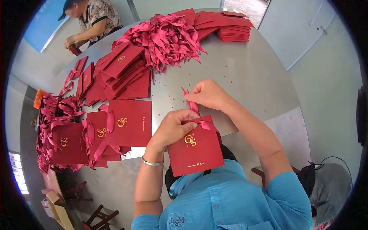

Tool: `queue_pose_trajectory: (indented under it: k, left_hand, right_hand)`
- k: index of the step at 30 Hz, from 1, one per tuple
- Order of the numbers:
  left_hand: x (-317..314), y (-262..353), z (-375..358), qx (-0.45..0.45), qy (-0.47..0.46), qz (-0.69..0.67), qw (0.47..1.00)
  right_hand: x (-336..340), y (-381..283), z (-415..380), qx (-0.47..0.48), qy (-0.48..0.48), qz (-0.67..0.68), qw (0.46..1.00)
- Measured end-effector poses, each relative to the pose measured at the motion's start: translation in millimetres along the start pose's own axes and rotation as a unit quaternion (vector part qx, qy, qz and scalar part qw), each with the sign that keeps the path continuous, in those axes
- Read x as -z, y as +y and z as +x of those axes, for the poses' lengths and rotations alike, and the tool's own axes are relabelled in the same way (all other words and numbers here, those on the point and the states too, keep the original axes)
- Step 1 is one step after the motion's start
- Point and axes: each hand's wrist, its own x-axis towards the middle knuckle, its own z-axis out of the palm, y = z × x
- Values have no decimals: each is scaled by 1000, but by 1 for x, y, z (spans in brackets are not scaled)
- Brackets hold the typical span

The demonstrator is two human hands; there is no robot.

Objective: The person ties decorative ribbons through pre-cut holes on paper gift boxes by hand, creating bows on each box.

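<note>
A dark red paper gift bag (199, 153) with a gold "GS" logo hangs upright in front of my chest. My left hand (177, 128) pinches its top edge, thumb on the front face beside a ribbon bow-like piece (206, 125). Just above and to the right, my right hand (209, 94) has its fingertips closed on a pink-red ribbon (193, 106) that runs down to the bag's top. Left of my left hand lies another red bag (134, 122) with the same logo, overlapping more ribboned bags (68, 143).
A big heap of loose ribbons (163, 40) covers the table's far side. Stacks of flat red bags (234, 33) (122, 73) lie around it. Small red dots are scattered over the grey table (253, 96). Another person (94, 21) sits at the far left.
</note>
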Motion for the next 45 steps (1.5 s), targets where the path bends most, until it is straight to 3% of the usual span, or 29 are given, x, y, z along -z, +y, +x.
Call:
queue_pose_trajectory:
  k: [2,13,23,25,29,32,34,37,43,45]
  left_hand:
    - [0,0,1,6,-9,-24,1000]
    - [-4,-3,2,-7,3,22,1000]
    - [-2,-9,5,-2,0,34,999]
    - [-1,-9,5,-4,3,42,999]
    - [-1,-8,5,-5,-2,44,999]
    - [-1,-7,4,-2,-3,41,999]
    - [-1,-8,5,-5,-4,47,999]
    - [0,-8,5,-17,-7,72,997]
    - [0,-8,5,-11,-12,62,998]
    - [-1,-9,5,-1,-11,49,999]
  right_hand:
    - [-3,4,-1,9,8,56,998]
    - [-15,8,9,110,105,-61,986]
    - [-17,9,7,120,140,-34,982]
    - [-17,14,7,88,152,120,977]
    - [-5,13,5,4,96,200,975]
    - [-6,5,3,0,76,178,981]
    - [-7,-2,2,28,82,39,996]
    - [-13,3,10,96,113,-67,987]
    - [-17,1,6,57,127,-69,988]
    - [-21,5,7,86,146,-76,983]
